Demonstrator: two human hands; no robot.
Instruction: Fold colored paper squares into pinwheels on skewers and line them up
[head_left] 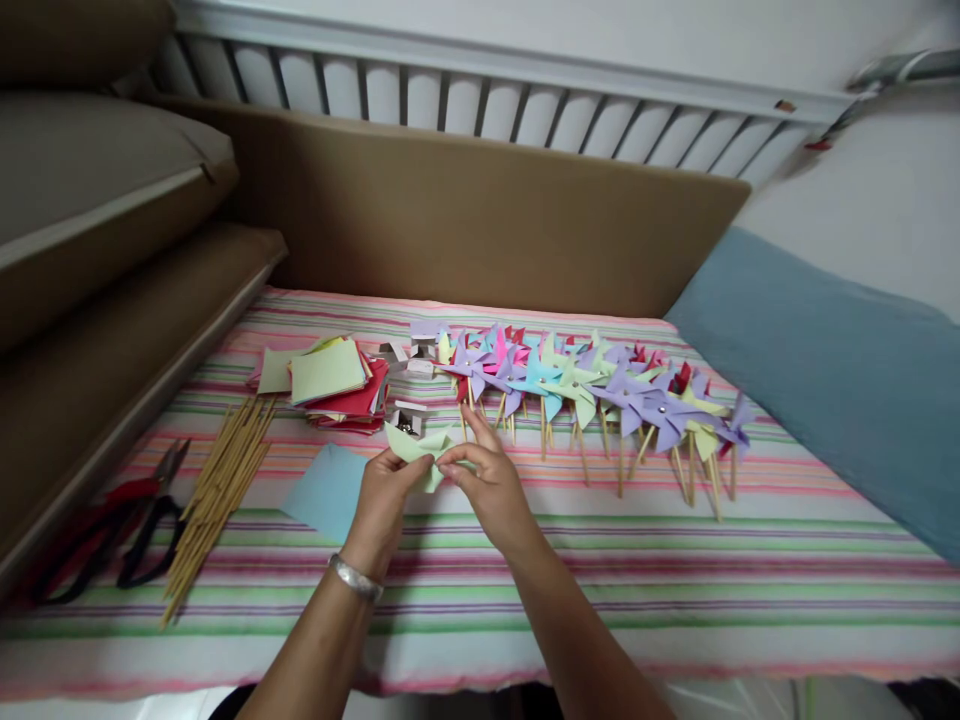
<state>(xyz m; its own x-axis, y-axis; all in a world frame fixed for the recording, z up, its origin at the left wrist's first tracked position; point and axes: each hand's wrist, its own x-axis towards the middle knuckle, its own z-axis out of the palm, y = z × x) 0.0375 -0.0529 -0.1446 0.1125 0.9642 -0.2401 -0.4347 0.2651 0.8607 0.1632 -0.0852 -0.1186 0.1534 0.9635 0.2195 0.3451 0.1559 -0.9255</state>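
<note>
My left hand [390, 492] pinches a pale green paper pinwheel [409, 446] between thumb and fingers, over the middle of the striped cloth. From the other side my right hand [486, 482] grips the same pinwheel near its centre, thumb and index finger together, other fingers raised. Any pin at its centre is hidden by my fingertips. Just behind stands a small open white box [411, 410] with shiny metal pieces inside. A light blue paper square [328, 490] lies left of my left hand. Finished pinwheels [577, 385] on wooden sticks lie in rows to the right.
A stack of coloured paper squares [330, 372] lies at back left, beside small white boxes [421, 352]. Wooden sticks [217, 500] and black-handled scissors [146, 520] lie on the left. Brown cushions [135, 270] border the left side; a brown panel [465, 215] stands behind.
</note>
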